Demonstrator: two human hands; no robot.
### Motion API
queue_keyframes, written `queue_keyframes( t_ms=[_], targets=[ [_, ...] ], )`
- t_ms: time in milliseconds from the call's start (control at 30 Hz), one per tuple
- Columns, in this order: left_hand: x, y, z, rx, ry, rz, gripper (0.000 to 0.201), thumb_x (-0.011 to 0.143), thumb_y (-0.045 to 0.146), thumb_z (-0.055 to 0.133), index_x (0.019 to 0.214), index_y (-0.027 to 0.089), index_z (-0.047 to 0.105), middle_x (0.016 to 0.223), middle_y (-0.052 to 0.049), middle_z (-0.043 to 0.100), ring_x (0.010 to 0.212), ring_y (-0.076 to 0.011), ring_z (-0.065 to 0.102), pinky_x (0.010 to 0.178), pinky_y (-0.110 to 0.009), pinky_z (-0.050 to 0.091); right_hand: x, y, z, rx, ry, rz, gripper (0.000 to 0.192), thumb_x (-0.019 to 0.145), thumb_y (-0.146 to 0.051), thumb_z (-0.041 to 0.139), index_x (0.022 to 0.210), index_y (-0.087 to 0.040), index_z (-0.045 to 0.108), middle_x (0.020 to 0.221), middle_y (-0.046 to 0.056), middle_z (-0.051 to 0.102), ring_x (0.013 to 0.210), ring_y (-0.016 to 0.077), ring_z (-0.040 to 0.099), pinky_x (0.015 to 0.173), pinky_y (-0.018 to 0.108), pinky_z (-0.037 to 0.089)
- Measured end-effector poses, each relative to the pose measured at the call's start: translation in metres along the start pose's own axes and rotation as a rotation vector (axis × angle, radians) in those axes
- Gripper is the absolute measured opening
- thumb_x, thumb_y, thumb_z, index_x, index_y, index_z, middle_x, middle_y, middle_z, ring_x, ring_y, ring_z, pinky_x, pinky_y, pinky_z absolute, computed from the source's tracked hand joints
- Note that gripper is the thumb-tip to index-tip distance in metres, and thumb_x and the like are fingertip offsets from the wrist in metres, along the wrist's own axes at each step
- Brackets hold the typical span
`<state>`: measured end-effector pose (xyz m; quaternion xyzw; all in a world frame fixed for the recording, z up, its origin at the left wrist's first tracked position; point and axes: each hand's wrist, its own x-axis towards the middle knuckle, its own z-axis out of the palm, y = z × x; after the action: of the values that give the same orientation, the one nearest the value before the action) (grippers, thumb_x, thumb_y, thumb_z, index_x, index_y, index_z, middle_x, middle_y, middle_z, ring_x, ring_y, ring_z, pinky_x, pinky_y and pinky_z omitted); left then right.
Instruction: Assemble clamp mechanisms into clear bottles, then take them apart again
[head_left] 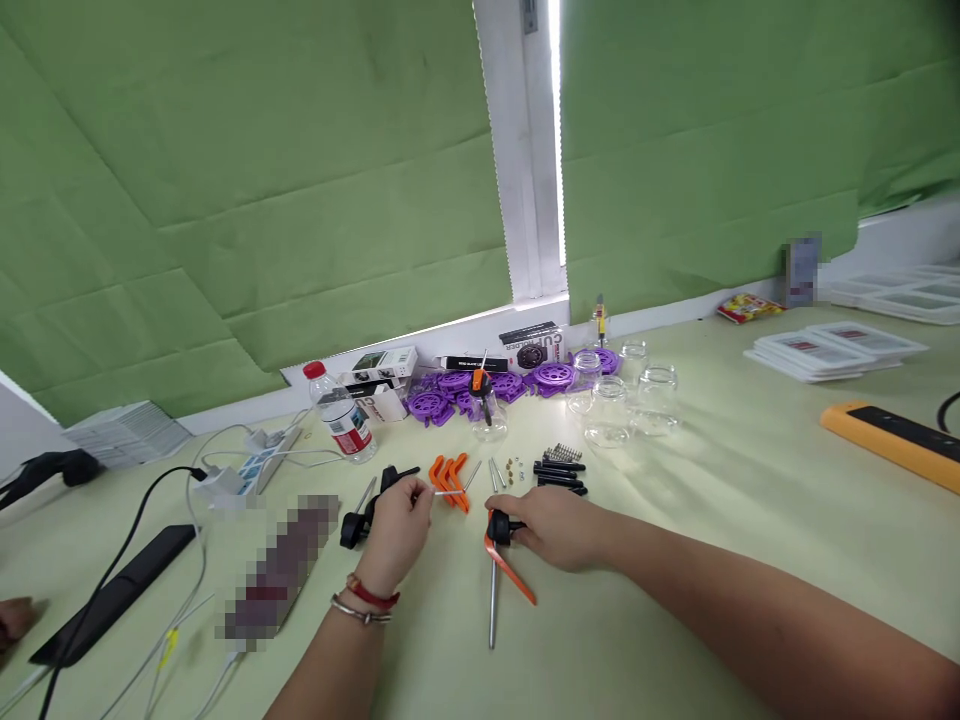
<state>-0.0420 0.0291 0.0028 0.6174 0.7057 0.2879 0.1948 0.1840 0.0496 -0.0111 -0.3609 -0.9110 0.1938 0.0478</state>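
Observation:
My left hand [400, 532] is closed in a pinch on a thin metal pin [450, 492] that points right, over the orange curved levers [447, 472]. My right hand [561, 526] grips a black plastic part [499, 527] with a long metal rod [493, 605] through it and an orange lever [514, 575] angled down to the right. Beside my left hand lie more black parts [352, 528] with a rod. Past my hands are loose screws [498, 472], tiny brass pieces [510, 470], black handles [556, 482] and springs [562, 453].
Purple plastic parts [553, 375] and clear jars [609, 415] stand at the back. A red-capped bottle [349, 420] is at left, near a power strip [259, 470] and cables. White cards [832, 348] and an orange-black object [892, 440] lie right. Another person's hand [13, 620] shows far left.

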Motion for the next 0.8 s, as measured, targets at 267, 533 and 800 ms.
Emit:
queue_keyframes(
  t_ms=[267, 533, 800],
  targets=[
    [0.012, 0.027, 0.045, 0.787, -0.078, 0.432, 0.025, 0.088, 0.017, 0.038, 0.085, 0.014, 0.063, 0.088, -0.011, 0.06, 0.084, -0.0221, 0.059, 0.066, -0.03, 0.041, 0.0, 0.0, 0.001, -0.048, 0.024, -0.025, 0.039, 0.084, -0.024, 0.044, 0.123, -0.022, 0.048, 0.082, 0.008, 0.065, 0.074, 0.0237, 0.061, 0.053, 0.025, 0.027],
    [0.02, 0.025, 0.056, 0.73, -0.098, 0.322, 0.028, 0.087, 0.024, 0.042, 0.076, 0.012, 0.065, 0.082, -0.013, 0.063, 0.077, -0.0224, 0.061, 0.063, -0.031, 0.043, 0.004, 0.011, 0.009, 0.016, 0.029, -0.032, 0.04, 0.084, -0.026, 0.044, 0.124, -0.026, 0.047, 0.083, 0.007, 0.063, 0.071, 0.0207, 0.059, 0.054, 0.024, 0.029],
    [-0.004, 0.026, 0.034, 0.294, -0.188, 0.171, 0.031, 0.09, 0.033, 0.036, 0.076, 0.017, 0.059, 0.069, -0.007, 0.061, 0.063, -0.0189, 0.059, 0.057, -0.029, 0.041, 0.003, 0.013, 0.01, 0.078, 0.022, -0.014, 0.038, 0.086, -0.029, 0.044, 0.124, -0.027, 0.045, 0.084, 0.006, 0.063, 0.073, 0.0211, 0.059, 0.055, 0.024, 0.03]
  ],
)
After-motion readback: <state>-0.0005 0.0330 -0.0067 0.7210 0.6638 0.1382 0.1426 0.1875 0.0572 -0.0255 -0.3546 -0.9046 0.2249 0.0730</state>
